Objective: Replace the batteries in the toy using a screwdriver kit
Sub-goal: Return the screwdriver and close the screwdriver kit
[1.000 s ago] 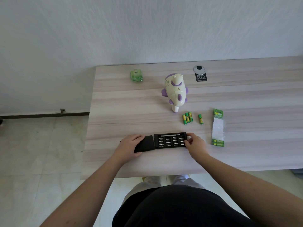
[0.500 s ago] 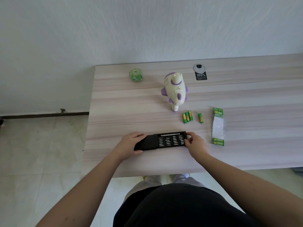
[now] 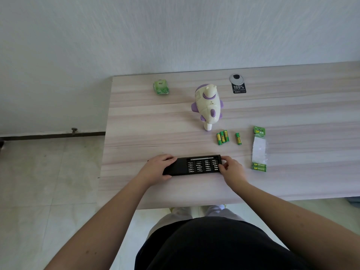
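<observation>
Head view: the screwdriver kit (image 3: 192,165) lies flat near the front edge of the tabletop (image 3: 136,121). The left hand (image 3: 155,169) wraps its fingers round the kit's plain sleeve end; the right hand (image 3: 230,169) pinches the bit-tray end, thumb on the bits. The toy (image 3: 207,106) stands well behind, four loose batteries (image 3: 223,137) just beside its foot, the battery pack (image 3: 259,149) to the right. To do this well, I judge the sleeve should be pinned down while the tray travels straight and level, so no bits spill.
</observation>
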`<state>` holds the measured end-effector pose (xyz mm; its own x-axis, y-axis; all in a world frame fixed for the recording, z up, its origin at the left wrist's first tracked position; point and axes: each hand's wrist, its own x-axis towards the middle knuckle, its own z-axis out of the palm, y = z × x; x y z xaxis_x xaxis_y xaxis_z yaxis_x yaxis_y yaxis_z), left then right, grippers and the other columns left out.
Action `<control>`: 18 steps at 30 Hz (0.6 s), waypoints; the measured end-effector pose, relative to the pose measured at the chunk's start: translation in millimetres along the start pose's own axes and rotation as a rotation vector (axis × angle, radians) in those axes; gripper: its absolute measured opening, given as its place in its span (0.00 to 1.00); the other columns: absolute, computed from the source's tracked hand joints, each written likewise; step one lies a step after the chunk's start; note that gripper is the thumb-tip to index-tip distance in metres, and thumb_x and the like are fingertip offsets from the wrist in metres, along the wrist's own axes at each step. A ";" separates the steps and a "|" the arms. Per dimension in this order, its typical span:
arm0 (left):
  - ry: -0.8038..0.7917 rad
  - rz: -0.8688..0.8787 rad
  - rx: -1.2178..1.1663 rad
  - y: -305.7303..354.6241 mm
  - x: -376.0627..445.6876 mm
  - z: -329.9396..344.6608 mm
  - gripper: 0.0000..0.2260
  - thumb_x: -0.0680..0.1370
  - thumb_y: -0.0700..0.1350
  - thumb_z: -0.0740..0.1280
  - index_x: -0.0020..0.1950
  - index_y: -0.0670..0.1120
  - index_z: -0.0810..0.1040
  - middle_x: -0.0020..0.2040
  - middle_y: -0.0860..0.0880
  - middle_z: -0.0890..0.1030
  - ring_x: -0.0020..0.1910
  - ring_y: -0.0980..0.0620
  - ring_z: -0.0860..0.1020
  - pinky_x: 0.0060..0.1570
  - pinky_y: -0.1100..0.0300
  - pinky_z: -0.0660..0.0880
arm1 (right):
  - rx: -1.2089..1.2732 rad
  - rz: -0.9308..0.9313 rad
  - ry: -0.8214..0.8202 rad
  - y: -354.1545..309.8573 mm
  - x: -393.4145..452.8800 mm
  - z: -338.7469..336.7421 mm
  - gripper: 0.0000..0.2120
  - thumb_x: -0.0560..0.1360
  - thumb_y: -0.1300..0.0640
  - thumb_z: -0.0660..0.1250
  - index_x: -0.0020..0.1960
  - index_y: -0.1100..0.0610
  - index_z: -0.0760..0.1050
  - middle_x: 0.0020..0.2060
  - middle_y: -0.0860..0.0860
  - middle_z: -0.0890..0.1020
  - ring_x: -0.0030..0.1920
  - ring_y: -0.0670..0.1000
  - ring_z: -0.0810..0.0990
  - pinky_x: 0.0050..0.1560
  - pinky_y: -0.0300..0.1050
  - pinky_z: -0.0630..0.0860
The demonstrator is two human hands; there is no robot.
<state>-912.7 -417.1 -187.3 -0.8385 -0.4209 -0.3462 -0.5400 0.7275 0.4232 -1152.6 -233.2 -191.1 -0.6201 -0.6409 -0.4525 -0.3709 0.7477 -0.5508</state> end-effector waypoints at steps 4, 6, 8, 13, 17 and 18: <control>-0.043 0.011 0.074 4.5 5.7 -3.6 0.32 0.75 0.49 0.71 0.76 0.49 0.64 0.74 0.49 0.67 0.72 0.50 0.65 0.70 0.60 0.61 | 0.000 -0.005 -0.007 -0.6 0.0 -0.9 0.15 0.78 0.56 0.63 0.64 0.54 0.74 0.44 0.54 0.79 0.43 0.53 0.76 0.41 0.41 0.68; -0.059 0.019 0.095 6.4 7.4 -5.6 0.32 0.75 0.49 0.70 0.77 0.49 0.63 0.75 0.49 0.66 0.73 0.50 0.64 0.70 0.58 0.61 | -0.007 -0.007 -0.013 -1.1 -0.3 -1.2 0.14 0.79 0.56 0.63 0.64 0.54 0.74 0.45 0.54 0.79 0.44 0.53 0.75 0.42 0.42 0.68; -0.077 0.024 0.116 8.5 8.5 -6.7 0.32 0.76 0.49 0.70 0.77 0.49 0.62 0.75 0.49 0.65 0.73 0.49 0.64 0.70 0.57 0.62 | -0.013 -0.013 -0.015 -1.6 -1.0 -1.5 0.14 0.79 0.56 0.63 0.64 0.54 0.73 0.45 0.54 0.79 0.44 0.53 0.76 0.42 0.42 0.68; -0.097 0.018 0.155 16.0 11.0 -6.8 0.32 0.77 0.50 0.69 0.78 0.49 0.60 0.76 0.50 0.64 0.73 0.48 0.63 0.70 0.55 0.63 | -0.013 -0.021 -0.009 -4.6 -2.5 -2.9 0.14 0.78 0.57 0.63 0.64 0.55 0.74 0.45 0.53 0.77 0.44 0.52 0.75 0.44 0.42 0.68; -0.104 0.035 0.189 24.6 15.1 -8.9 0.32 0.78 0.50 0.68 0.78 0.48 0.59 0.77 0.50 0.62 0.74 0.48 0.61 0.70 0.56 0.61 | -0.031 -0.021 -0.022 -6.9 -2.4 -5.0 0.14 0.79 0.57 0.62 0.64 0.54 0.74 0.50 0.54 0.78 0.45 0.52 0.75 0.44 0.42 0.69; -0.105 0.039 0.197 26.6 16.3 -9.4 0.32 0.78 0.50 0.67 0.78 0.48 0.58 0.77 0.51 0.62 0.74 0.49 0.61 0.69 0.57 0.61 | -0.028 -0.019 -0.022 -7.5 -2.4 -5.3 0.14 0.79 0.57 0.62 0.64 0.54 0.74 0.50 0.54 0.78 0.45 0.52 0.75 0.44 0.42 0.69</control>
<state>-941.4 -409.6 -173.8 -0.8408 -0.3392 -0.4219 -0.4737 0.8383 0.2701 -1152.0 -236.4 -182.2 -0.5971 -0.6587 -0.4577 -0.4017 0.7395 -0.5402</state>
